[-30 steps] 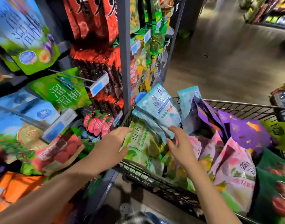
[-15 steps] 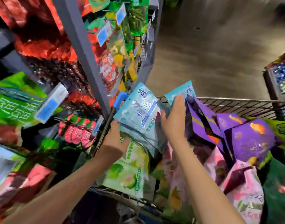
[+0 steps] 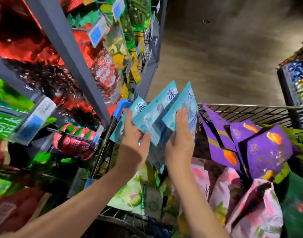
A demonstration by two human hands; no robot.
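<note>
I see three light blue glossy plastic pouches [image 3: 157,109] fanned out and lifted above the far left corner of the wire metal shopping cart [image 3: 250,107]. They are flat, shiny packs with white and dark blue characters printed near their tops and a pale picture lower down. The print is too blurred for me to read. The tops tilt to the far right, and the packs overlap like cards.

My left hand [image 3: 132,143] grips the left side of the fan. Its thumb is pressed on the front of the middle pack and its forefinger runs up along the leftmost one. My right hand [image 3: 180,140] lies on the rightmost pack with its fingers [image 3: 181,115] straight and flat on the face. I cannot tell where its thumb sits.

Just left of the pouches is the cart's blue plastic corner cap [image 3: 122,105], hard against the grey metal shelf upright [image 3: 66,48]. In the cart, purple foil snack bags [image 3: 267,148] stand to the right. Pink printed bags [image 3: 250,203] lie nearer on the right, and a pale green fruit-printed bag [image 3: 133,193] lies near, below my wrists.
</note>
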